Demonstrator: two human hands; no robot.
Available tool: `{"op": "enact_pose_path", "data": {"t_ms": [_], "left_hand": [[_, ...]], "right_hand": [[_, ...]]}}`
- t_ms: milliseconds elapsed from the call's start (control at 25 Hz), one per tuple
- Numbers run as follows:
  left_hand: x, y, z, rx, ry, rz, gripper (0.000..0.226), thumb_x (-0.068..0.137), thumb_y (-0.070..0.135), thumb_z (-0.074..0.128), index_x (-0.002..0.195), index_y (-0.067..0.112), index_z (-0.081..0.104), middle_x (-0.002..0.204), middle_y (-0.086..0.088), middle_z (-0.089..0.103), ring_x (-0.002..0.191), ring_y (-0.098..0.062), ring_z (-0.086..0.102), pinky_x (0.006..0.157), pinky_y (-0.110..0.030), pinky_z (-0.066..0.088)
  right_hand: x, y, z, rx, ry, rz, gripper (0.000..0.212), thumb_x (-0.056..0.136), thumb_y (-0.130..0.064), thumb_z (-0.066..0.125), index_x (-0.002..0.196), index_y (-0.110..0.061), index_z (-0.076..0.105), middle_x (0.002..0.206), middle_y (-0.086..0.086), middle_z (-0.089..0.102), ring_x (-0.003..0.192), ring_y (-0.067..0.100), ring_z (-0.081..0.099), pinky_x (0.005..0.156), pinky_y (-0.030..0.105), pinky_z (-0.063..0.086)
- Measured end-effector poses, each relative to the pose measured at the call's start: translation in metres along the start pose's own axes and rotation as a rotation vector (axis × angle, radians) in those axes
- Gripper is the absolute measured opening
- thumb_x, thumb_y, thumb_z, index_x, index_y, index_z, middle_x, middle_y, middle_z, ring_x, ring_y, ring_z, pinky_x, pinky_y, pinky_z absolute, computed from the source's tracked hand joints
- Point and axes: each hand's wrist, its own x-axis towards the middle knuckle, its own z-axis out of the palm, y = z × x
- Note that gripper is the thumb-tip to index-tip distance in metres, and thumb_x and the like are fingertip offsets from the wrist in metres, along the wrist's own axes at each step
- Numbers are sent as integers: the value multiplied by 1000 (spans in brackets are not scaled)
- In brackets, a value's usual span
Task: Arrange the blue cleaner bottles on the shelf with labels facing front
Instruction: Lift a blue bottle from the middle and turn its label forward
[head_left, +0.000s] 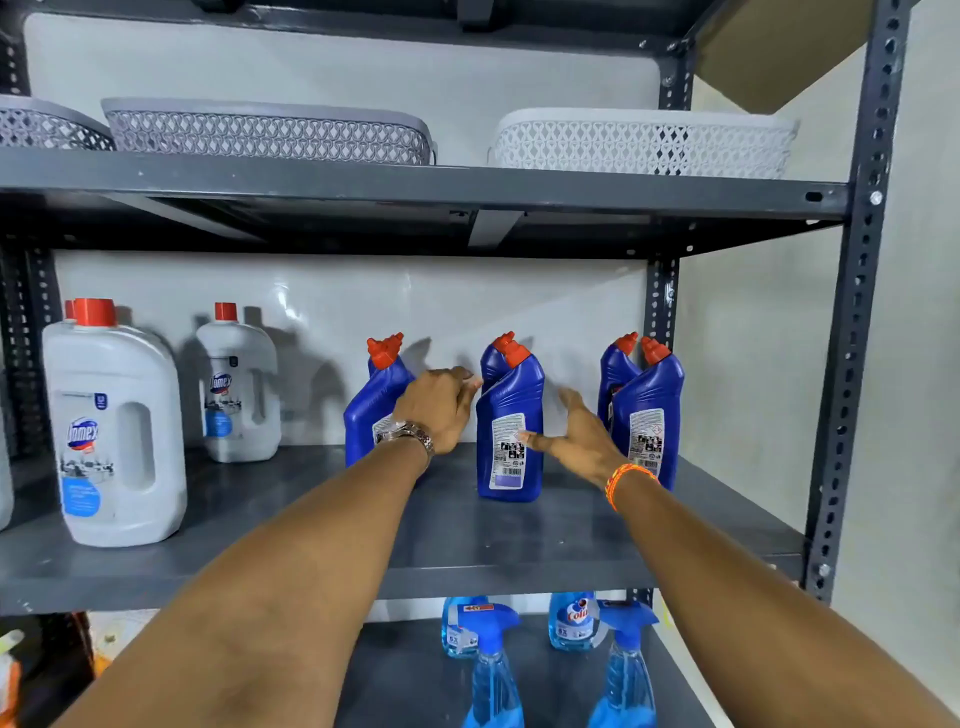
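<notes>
Several blue cleaner bottles with red angled caps stand on the grey middle shelf (291, 540). The left bottle (366, 410) is partly hidden behind my left hand (439, 405), whose fingers are spread and reach past it toward the middle bottle (509, 426). The middle bottle shows its white back label with a barcode. My right hand (576, 434) is open just right of that bottle, thumb near its label, not gripping. At the right post, a front bottle (649, 421) also shows a back label, and another bottle (615, 374) stands behind it.
Two white Domex jugs (117, 431) (239, 384) stand at the shelf's left. Perforated baskets (270, 132) (644, 143) sit on the shelf above. Blue spray bottles (493, 670) (626, 670) stand on the shelf below. The rack's right post (852, 332) bounds the shelf.
</notes>
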Motion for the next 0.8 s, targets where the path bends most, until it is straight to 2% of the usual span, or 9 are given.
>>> {"op": "enact_pose_path", "data": {"t_ms": [80, 160, 240, 360, 440, 560, 640, 720, 800], "left_hand": [[2, 2, 13, -198, -175, -66, 45, 102, 41, 35, 132, 15, 56, 112, -14, 73, 103, -33, 69, 87, -36, 52], [-2, 7, 26, -427, -322, -180, 42, 101, 36, 43, 137, 16, 51, 123, -10, 70, 112, -28, 66, 94, -34, 49], [0, 6, 38, -543, -323, -227, 37, 100, 31, 49, 132, 14, 52, 125, -10, 69, 113, -26, 65, 92, -32, 48], [10, 5, 37, -605, -276, -221, 32, 97, 27, 55, 125, 11, 55, 121, -10, 70, 109, -25, 67, 91, -33, 53], [20, 9, 26, -662, -222, -214, 31, 95, 28, 59, 121, 10, 57, 115, -9, 70, 102, -23, 67, 85, -29, 52], [35, 21, 6, -715, -98, -201, 34, 94, 35, 60, 119, 13, 61, 105, -8, 71, 92, -22, 65, 75, -25, 49], [41, 31, -2, -691, -35, -243, 48, 89, 55, 55, 126, 26, 61, 106, -8, 72, 91, -22, 69, 79, -30, 55], [43, 44, -7, -755, -8, -335, 75, 71, 81, 49, 131, 36, 57, 111, -6, 73, 99, -24, 71, 91, -43, 57], [44, 61, -13, -933, -57, -394, 100, 58, 90, 55, 137, 28, 46, 119, -5, 69, 105, -27, 69, 97, -48, 55]], "right_hand": [[6, 7, 5, 98, -94, 60, 87, 67, -30, 89, 140, -12, 45, 143, 6, 58, 133, 27, 55, 112, 45, 45], [9, 21, 15, 66, -177, 93, 79, 60, -26, 93, 128, -13, 56, 127, 4, 70, 117, 21, 66, 105, 46, 52], [11, 32, 27, 42, -206, 96, 75, 59, -23, 93, 126, -15, 61, 121, 3, 74, 109, 18, 70, 102, 43, 54], [17, 37, 29, 134, -201, 90, 66, 69, -12, 87, 129, -14, 59, 124, 5, 73, 112, 19, 69, 105, 43, 52], [25, 33, 18, 221, -215, 61, 63, 75, -8, 82, 132, -13, 57, 127, 7, 71, 116, 21, 67, 106, 46, 52], [26, 12, 3, 457, -207, 58, 57, 81, -6, 77, 131, -17, 54, 128, 8, 68, 115, 28, 68, 91, 52, 59], [20, -5, 5, 516, -87, 37, 49, 78, -10, 81, 120, -19, 57, 121, 8, 69, 106, 30, 71, 81, 53, 62], [12, -22, 7, 379, 158, -37, 48, 65, -23, 88, 103, -22, 59, 106, 5, 72, 93, 24, 73, 77, 48, 63], [2, -39, 8, 184, 354, -136, 52, 55, -28, 90, 92, -23, 55, 97, 1, 70, 85, 19, 70, 73, 39, 61]]}}
